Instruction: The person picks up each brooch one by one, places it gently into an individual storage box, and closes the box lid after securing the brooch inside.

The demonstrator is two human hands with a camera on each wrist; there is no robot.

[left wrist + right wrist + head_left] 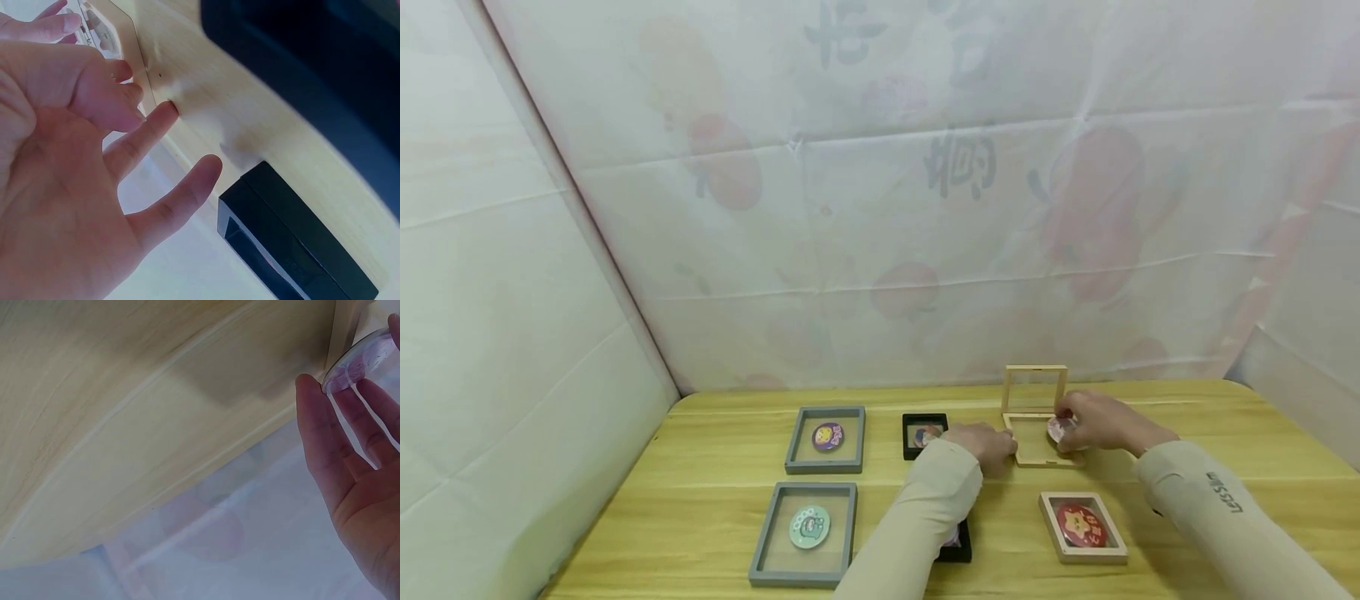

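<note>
In the head view, my right hand (pixel 1093 421) pinches a round pink badge (pixel 1060 429) by its rim, slightly tilted, over the right part of an opened light-wood display frame (pixel 1026 460). The frame's clear-windowed lid stands up at the back. The badge (pixel 350 374) shows edge-on between the fingertips in the right wrist view. My left hand (pixel 981 446) touches the frame's left side with its fingertips. Seen in the left wrist view, the ring and little fingers of the left hand (pixel 69 181) stretch out, while the other fingertips lie by the frame's edge (pixel 134 47).
Two grey frames with a purple badge (pixel 827 437) and a green badge (pixel 809 527) lie at left. A small black frame (pixel 913 452) sits behind the left hand; another black frame (pixel 958 550) is partly under the forearm. A pale frame (pixel 1052 529) holds a red star badge.
</note>
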